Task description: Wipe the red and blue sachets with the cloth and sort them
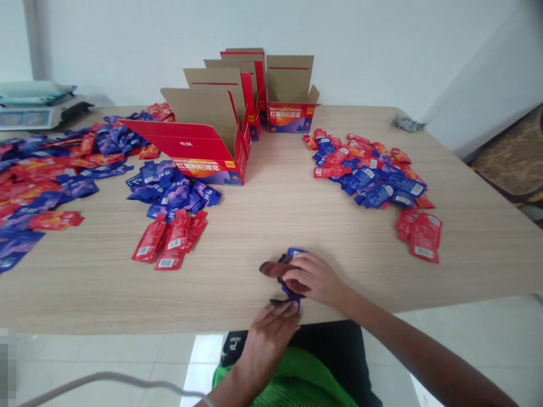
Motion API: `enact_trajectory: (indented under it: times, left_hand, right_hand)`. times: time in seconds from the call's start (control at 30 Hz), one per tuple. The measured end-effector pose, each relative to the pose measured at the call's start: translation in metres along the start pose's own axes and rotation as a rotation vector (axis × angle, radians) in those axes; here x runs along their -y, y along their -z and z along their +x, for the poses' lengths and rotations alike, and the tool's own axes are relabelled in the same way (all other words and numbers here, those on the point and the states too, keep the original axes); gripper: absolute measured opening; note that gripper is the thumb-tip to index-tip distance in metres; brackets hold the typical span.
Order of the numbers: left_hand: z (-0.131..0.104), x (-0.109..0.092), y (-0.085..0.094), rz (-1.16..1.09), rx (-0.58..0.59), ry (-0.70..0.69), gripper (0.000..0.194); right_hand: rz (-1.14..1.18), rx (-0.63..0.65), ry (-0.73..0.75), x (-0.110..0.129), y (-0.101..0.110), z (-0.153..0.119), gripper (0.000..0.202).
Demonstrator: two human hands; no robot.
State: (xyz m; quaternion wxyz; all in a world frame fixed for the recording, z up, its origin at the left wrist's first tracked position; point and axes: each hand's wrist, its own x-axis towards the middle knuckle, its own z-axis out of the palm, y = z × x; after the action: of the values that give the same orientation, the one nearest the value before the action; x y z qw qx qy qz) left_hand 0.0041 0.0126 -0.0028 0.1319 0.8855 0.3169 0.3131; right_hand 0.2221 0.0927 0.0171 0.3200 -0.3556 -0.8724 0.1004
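Near the table's front edge lies a blue sachet, mostly hidden by my hands and a dark reddish-brown cloth. My right hand is closed on the cloth and presses it over the sachet. My left hand pinches the sachet's near end, its fingers close together by a dark scrap of what looks like the same cloth. Ahead on the left are a pile of blue sachets and several red sachets. Mixed sachets form a pile on the right, with red sachets at its near side.
Open red cartons stand in a row at the back centre, beside another open carton. A large heap of mixed sachets covers the left side. Behind it sits a scale. A grey crumpled scrap lies at the back right.
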Motion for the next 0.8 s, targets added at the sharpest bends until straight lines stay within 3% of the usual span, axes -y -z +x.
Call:
enact_trajectory:
  times: [0.17, 0.27, 0.4, 0.47, 0.57, 0.7, 0.73, 0.8]
  left_hand:
    - [0.002, 0.000, 0.005, 0.027, 0.023, -0.025, 0.023]
    - [0.006, 0.001, 0.010, 0.034, 0.089, -0.007, 0.024]
    - [0.015, 0.000, 0.019, 0.011, 0.139, 0.032, 0.049]
    - [0.019, -0.003, 0.020, 0.028, 0.105, 0.040, 0.048]
    - [0.020, -0.009, 0.015, 0.146, 0.139, 0.065, 0.049]
    - [0.013, -0.010, -0.001, 0.346, 0.255, 0.073, 0.093]
    - [0.010, -0.009, -0.005, 0.386, 0.267, 0.056, 0.095]
    - [0.005, -0.006, -0.010, 0.453, 0.241, 0.006, 0.082]
  right_hand:
    - [-0.217, -0.083, -0.096, -0.060, 0.014, 0.035, 0.013]
    - [-0.287, -0.223, -0.191, -0.075, 0.031, 0.044, 0.013]
    - [-0.184, -0.495, -0.367, -0.056, 0.057, 0.031, 0.017]
    - [-0.143, -0.576, -0.461, -0.039, 0.068, 0.015, 0.020]
    - [-0.132, -0.593, -0.640, -0.020, 0.076, -0.017, 0.030]
    - [-0.105, -0.558, -0.935, -0.012, 0.072, -0.067, 0.051]
    - [-0.088, -0.550, -1.011, -0.011, 0.070, -0.077, 0.056]
    - [-0.063, -0.536, -1.161, -0.010, 0.067, -0.092, 0.063]
